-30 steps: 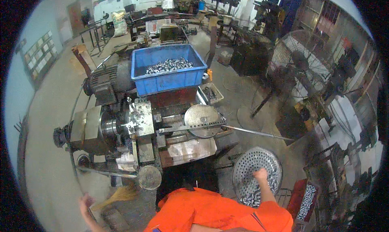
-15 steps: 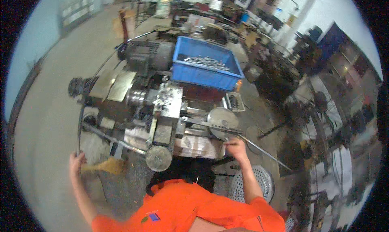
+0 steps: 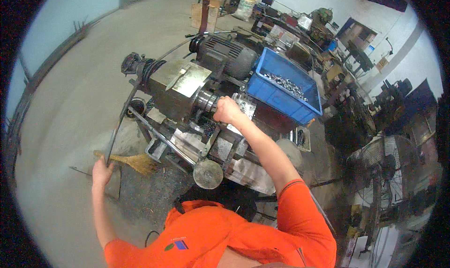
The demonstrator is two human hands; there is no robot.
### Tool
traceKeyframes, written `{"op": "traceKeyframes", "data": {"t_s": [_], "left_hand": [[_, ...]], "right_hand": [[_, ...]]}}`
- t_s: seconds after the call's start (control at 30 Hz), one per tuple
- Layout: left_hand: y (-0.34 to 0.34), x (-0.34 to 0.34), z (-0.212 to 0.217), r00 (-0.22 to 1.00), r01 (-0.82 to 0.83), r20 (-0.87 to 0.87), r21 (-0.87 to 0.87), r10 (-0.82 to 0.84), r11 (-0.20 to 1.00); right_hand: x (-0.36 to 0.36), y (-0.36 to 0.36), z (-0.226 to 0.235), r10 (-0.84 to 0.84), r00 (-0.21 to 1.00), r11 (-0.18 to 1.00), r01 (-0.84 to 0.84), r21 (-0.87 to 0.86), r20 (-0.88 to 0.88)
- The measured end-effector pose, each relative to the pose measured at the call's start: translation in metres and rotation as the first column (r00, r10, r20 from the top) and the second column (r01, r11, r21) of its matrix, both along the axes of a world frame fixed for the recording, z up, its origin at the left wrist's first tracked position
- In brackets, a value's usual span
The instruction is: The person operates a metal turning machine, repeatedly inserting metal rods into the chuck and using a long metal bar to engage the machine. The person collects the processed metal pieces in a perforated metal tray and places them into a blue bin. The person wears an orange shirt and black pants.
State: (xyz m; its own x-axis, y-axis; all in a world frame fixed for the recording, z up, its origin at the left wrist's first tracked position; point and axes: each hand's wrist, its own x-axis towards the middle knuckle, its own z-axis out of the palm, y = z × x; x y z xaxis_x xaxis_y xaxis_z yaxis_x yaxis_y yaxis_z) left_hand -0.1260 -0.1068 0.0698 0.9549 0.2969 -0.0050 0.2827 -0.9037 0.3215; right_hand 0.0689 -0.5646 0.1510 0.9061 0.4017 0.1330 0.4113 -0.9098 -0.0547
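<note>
Both busy: right hand point(image 3: 227, 110) fisted at lathe chuck point(image 3: 205, 100), far centre; left hand point(image 3: 101, 170) gripping long lever point(image 3: 123, 112), slanting far-right.

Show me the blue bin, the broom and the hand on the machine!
blue bin point(image 3: 276, 97): head view, on its front wall.
broom point(image 3: 138, 163): head view, on its straw bristles.
right hand point(image 3: 226, 110): head view, on the back of the hand.
</note>
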Motion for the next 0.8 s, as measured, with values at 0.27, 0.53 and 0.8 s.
{"op": "traceKeyframes", "data": {"t_s": [0.27, 0.53, 0.8], "left_hand": [[0.000, 0.005, 0.001, 0.998, -0.043, 0.044, 0.025, 0.042, 0.999], [0.025, 0.019, 0.010, 0.991, -0.079, -0.083, 0.279, 0.106, 0.957], [0.197, 0.112, 0.002, 0.960, 0.023, 0.191, 0.668, -0.202, 0.743]], "right_hand": [[0.022, 0.016, -0.010, -0.138, 0.969, 0.939, 0.193, 0.285, -0.203], [0.013, 0.023, -0.002, -0.153, 0.969, 0.855, 0.228, 0.465, -0.195], [0.012, 0.010, -0.007, -0.162, 0.984, 0.871, 0.175, 0.460, -0.068]]}}
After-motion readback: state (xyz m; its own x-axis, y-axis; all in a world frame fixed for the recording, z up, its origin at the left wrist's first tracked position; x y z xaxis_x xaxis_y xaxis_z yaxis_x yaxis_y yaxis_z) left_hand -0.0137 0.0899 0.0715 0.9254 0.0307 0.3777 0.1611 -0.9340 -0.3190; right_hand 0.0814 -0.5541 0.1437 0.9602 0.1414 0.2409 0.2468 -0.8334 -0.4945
